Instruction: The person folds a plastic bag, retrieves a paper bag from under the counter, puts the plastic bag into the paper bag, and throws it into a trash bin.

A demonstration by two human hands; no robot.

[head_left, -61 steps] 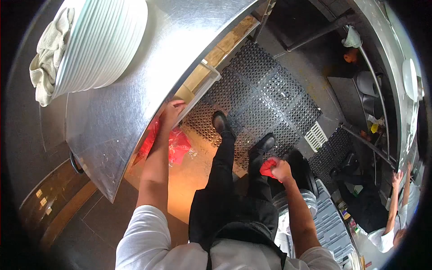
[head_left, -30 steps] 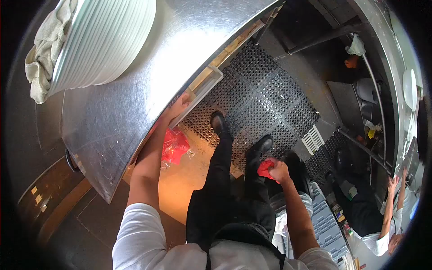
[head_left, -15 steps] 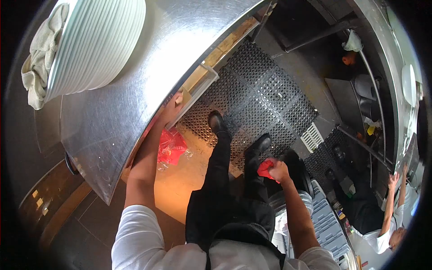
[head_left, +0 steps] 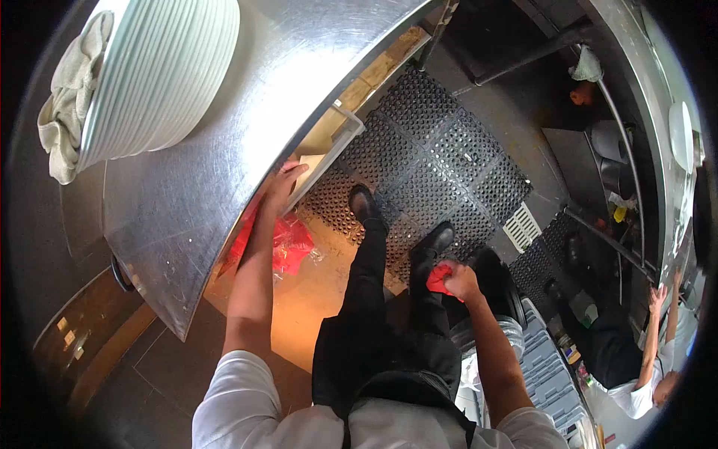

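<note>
The left hand (head_left: 288,179) reaches in at the edge of the steel tabletop (head_left: 187,194), its fingers at a beige piece (head_left: 311,166) inside a pale bin (head_left: 348,138); from where I stand, I cannot tell whether they grip it. Just below that hand lies shiny red wrapping (head_left: 293,245), with clear film about it. Well over to the right, the right hand (head_left: 464,283) is clenched around a red bundle (head_left: 439,277), near what looks like a black container (head_left: 497,280). The left forearm runs so close to that metal edge that a careless pull could scrape it; on the right, a slackened fist could let the bundle fall to the floor. It looks crumpled, bright red and soft, half hidden; cloth or plastic, I can't say.
</note>
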